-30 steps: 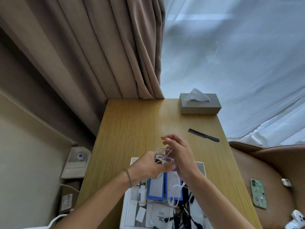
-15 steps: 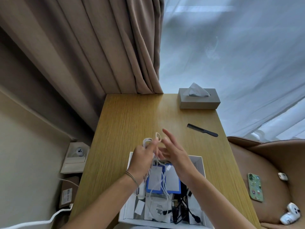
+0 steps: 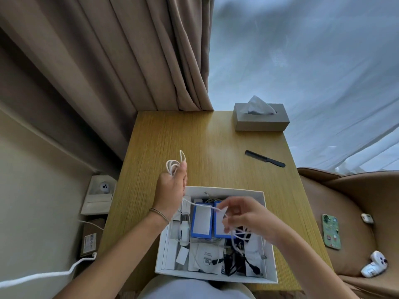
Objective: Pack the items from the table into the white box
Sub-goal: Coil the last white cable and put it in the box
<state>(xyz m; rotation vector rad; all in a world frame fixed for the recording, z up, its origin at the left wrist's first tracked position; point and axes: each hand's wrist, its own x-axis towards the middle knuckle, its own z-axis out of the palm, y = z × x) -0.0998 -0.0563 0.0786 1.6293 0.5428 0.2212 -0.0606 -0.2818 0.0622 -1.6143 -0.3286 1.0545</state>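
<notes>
The white box [image 3: 268, 229] stands open at the near edge of the wooden table [image 3: 211, 143], filled with two blue-edged packs, white adapters, papers and black cables. My left hand [image 3: 171, 190] grips folded loops of a white cable [image 3: 176, 164] just past the box's far left corner. A strand of that cable runs down to my right hand [image 3: 244, 214], which pinches it above the box's middle. The strand then drops into the box.
A black comb [image 3: 264, 161] lies on the table at the right, and a grey tissue box [image 3: 261, 117] stands at the far right corner. A phone [image 3: 331, 231] and white earbud cases rest on the brown armchair to the right. Curtains hang behind the table.
My hands have drawn apart. The left one rose leftward with the loops, while the right slid down and right along the cable, stretching a strand over the box.
</notes>
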